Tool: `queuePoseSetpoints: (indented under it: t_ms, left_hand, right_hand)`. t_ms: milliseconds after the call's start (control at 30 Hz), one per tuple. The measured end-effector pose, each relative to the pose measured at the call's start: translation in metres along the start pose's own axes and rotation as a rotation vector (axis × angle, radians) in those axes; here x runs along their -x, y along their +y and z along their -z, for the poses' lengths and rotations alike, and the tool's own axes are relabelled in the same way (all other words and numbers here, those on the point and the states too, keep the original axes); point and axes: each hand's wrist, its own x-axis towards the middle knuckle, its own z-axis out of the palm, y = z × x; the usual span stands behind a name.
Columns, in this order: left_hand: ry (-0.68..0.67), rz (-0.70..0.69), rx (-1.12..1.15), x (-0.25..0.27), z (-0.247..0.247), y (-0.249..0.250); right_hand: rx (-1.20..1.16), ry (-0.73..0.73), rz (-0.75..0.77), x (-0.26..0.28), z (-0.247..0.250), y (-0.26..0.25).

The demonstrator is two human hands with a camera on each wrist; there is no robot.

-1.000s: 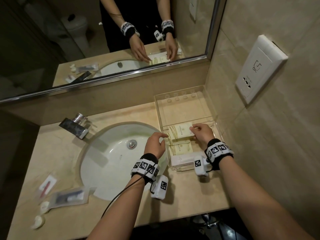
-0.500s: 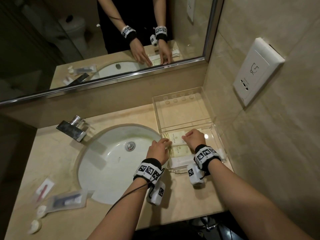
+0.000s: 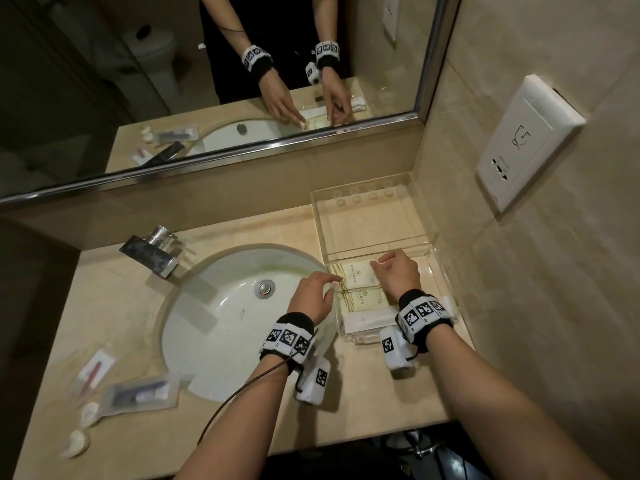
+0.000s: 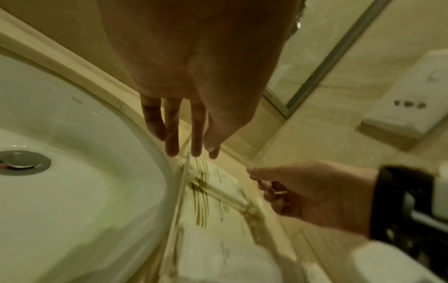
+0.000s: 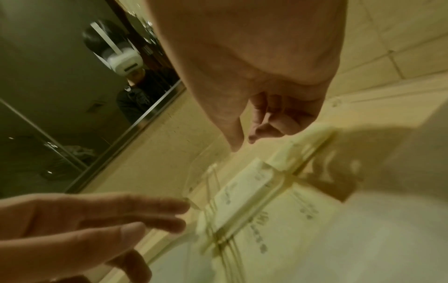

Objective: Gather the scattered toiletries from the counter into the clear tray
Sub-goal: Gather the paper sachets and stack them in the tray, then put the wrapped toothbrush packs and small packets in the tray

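Note:
The clear tray (image 3: 429,237) stands at the counter's right end against the wall. Its near compartment holds two cream packets (image 3: 356,271) (image 3: 367,299) and a white box (image 3: 363,322). My left hand (image 3: 313,294) hovers at the tray's left wall with straight fingers (image 4: 172,137) and holds nothing. My right hand (image 3: 396,273) is over the top packet's right end, its fingers loosely curled (image 5: 278,122) with nothing between them and the thumb. A clear pouch with a toothbrush (image 3: 138,396), a sachet with a red item (image 3: 95,372) and two small white pieces (image 3: 90,412) (image 3: 76,443) lie at the counter's front left.
The white sink (image 3: 221,323) fills the middle of the counter, with the chrome faucet (image 3: 152,251) behind it on the left. A mirror (image 3: 207,64) runs along the back. The tiled wall with a white socket box (image 3: 530,140) is close on the right.
Both hands have stayed over the tray's near compartment. The right hand has shifted slightly left along the top packet, and the left fingertips have come up to the tray's left wall.

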Motion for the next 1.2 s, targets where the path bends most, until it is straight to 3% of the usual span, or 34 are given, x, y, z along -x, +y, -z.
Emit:
queuePoseSetpoints:
  t_ms: [100,233,533,900,1067,1200]
  left_hand:
    - [0.067,0.060,0.145,0.013,0.023,-0.011]
    - [0.172,0.176,0.306,0.043,0.053,-0.043]
    - [0.400,0.472,0.455,0.152,0.113,-0.147]
    - [0.629,0.787,0.523,0.273,0.160,-0.284]
    - [0.674,0.883,0.537,0.289,0.175,-0.332]
    - [0.648,0.868,0.485,0.279,0.182,-0.361]
  right_hand:
    - [-0.109,0.016,0.094,0.015,-0.005,-0.017]
    - [-0.143,-0.075,0.217,0.040,-0.032,-0.050]
    - [-0.022,-0.395,0.445,0.104,-0.156,-0.112]
    - [0.169,-0.724,0.536,0.202,-0.314,-0.172]
    - [0.295,-0.799,0.521,0.229,-0.372,-0.191]
    - [0.403,-0.854,0.485,0.238,-0.404,-0.197]
